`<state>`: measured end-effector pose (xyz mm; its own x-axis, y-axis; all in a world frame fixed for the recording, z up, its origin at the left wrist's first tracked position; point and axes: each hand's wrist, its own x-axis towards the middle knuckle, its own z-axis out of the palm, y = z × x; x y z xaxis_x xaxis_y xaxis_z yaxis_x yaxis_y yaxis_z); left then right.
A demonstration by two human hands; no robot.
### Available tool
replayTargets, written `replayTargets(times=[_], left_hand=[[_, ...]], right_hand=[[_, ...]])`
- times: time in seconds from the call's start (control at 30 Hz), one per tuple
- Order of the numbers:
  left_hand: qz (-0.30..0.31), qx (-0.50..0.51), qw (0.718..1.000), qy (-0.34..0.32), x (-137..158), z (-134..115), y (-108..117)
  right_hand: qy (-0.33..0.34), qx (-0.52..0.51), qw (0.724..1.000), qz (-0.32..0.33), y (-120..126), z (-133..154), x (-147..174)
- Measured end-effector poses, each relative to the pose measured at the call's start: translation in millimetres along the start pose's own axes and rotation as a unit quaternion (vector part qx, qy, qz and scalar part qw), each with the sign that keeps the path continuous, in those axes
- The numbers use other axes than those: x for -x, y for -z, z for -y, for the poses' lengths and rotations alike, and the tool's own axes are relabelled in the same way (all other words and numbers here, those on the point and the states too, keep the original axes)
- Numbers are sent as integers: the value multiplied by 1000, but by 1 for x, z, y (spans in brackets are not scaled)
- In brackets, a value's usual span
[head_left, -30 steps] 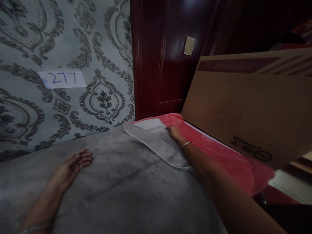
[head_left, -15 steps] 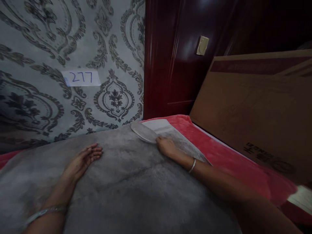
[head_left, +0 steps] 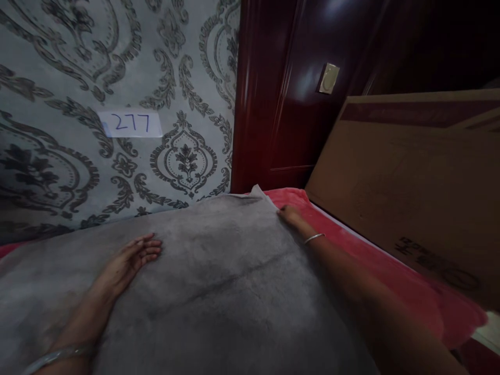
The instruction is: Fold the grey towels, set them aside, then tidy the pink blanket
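Observation:
A soft grey blanket (head_left: 219,250) lies spread in front of me, with a long crease running across it. My right hand (head_left: 289,214) pinches the blanket's right edge between thumb and fingers, near the far corner. That corner stands up in a small peak close to the wall. On the left, my left hand (head_left: 130,260) rests on or just over the blanket, its fingers loosely apart and nothing in them. Under the grey layer, a red plush cloth (head_left: 351,250) shows along the right side.
Patterned wallpaper (head_left: 183,156) rises behind the blanket, bearing a paper label (head_left: 133,124) marked 277. A dark red wooden panel (head_left: 289,120) with a pale switch plate (head_left: 328,78) stands at the back. To the right leans a large cardboard box (head_left: 410,177).
My right hand has moved right and slightly away, drawing the folded-back corner out flat over the pale underside and part of the red cloth. My left hand has barely shifted.

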<state>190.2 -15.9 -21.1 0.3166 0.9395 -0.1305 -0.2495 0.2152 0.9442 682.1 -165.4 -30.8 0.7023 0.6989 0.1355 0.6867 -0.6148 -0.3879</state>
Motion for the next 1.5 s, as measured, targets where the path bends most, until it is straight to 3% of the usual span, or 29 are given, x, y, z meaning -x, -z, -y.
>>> replayTargets(times=[0.2, 0.4, 0.5, 0.67, 0.73, 0.83, 0.9, 0.97, 1.07, 1.2, 1.33, 1.5], left_hand=[[1, -20, 1000, -11, -2, 2, -1], [6, -42, 999, -25, 0, 2, -6], [2, -58, 998, -30, 2, 1, -11], [-13, -141, 987, -75, 10, 5, -24], [-18, -243, 965, -99, 15, 5, -31], [-8, -433, 889, -150, 26, 2, -43], [39, -519, 834, -187, 39, 1, -49], [102, -558, 797, -205, 58, 2, -47], [154, -575, 776, -209, 95, 11, -29], [151, -587, 768, -207, 153, 25, 22], [94, -627, 746, -206, 212, 28, 76], [-20, -714, 677, -176, 286, 25, 117]], right_hand=[[-47, -8, 999, -6, -12, 9, 5], [-48, -33, 998, 15, 13, -5, 31], [-61, -43, 996, 39, 35, -35, 70], [-85, -82, 989, 89, 73, -97, 164], [-79, -113, 985, 103, 85, -114, 197], [-81, -147, 980, 105, 96, -126, 226], [-106, -143, 981, 71, 99, -130, 235], [-132, -124, 983, 25, 97, -133, 239], [-144, -95, 985, -10, 89, -137, 244], [-142, -64, 987, -35, 80, -138, 254], [-135, -41, 989, -47, 80, -136, 270], [-113, -23, 991, -69, 70, -143, 282]])
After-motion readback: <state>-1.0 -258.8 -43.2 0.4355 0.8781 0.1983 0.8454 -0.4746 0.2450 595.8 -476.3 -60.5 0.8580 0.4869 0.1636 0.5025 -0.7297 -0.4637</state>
